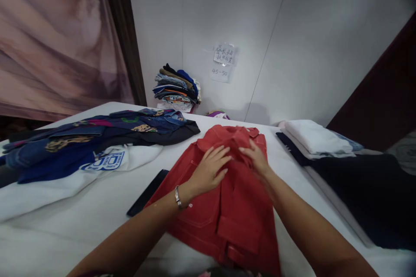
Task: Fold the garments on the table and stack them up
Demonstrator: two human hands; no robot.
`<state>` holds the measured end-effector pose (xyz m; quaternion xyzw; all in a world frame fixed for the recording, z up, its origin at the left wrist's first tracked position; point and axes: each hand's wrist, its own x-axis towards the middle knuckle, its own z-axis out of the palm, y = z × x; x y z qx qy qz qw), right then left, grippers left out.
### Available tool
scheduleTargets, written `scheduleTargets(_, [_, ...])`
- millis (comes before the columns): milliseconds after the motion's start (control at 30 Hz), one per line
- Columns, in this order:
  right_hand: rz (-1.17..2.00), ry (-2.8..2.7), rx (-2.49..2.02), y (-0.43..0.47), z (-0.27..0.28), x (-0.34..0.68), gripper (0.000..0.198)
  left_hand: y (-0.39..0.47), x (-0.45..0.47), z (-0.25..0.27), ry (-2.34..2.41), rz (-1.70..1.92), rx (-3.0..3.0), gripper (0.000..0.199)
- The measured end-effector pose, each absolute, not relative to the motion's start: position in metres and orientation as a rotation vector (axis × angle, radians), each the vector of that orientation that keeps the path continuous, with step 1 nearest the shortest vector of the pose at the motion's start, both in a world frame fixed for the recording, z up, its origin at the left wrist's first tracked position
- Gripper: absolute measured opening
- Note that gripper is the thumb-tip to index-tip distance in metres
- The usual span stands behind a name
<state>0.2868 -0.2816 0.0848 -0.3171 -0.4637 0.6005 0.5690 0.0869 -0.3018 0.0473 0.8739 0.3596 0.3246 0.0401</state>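
Observation:
A red jacket (208, 199) with white stitching and a pocket lies partly folded on the white table, its collar end away from me. My left hand (211, 169) rests on its upper part, fingers stretched out and spread; a metal bracelet circles that wrist. Across from it, my right hand (258, 160) is at a bunched fold of the red cloth near the collar. Its fingers bend over the fold, and the thumb seems hidden by fabric. A sleeve lies lengthwise down the jacket's front. Under the jacket's left edge, a dark flat tablet-like object (147, 192) partly shows.
Patterned denim clothing (97, 134) and a white garment (130, 158) lie loosely at the left. Folded white clothes (315, 136) and black clothes (364, 194) are stacked at the right. A clothing pile (177, 86) stands by the wall beyond the white table (97, 216). Paper notes (223, 62) hang there.

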Motion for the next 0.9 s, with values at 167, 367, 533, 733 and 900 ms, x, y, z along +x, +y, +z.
scheduleTargets(167, [1.292,-0.942,-0.698,-0.276,0.11,0.351,0.032,-0.302,0.045,0.024,1.706,0.888,2.459,0.048])
scheduleTargets(367, [1.44,-0.861,-0.82,-0.253,0.1,0.379,0.016,-0.318,0.005,0.004,2.16,0.3,2.245,0.057])
scheduleTargets(533, [1.437,-0.828,-0.814,-0.205,0.135,0.372,0.01,-0.324,0.001,0.019,2.234,0.155,2.155,0.054])
scheduleTargets(733, [1.214,-1.003,-0.626,-0.139,0.203,0.376,0.014,-0.325,-0.008,0.028,2.252,0.05,1.929,0.054])
scheduleTargets(900, [1.203,-1.029,-0.653,-0.119,0.216,0.384,0.014,-0.33,-0.006,0.042,2.071,0.105,1.937,0.03])
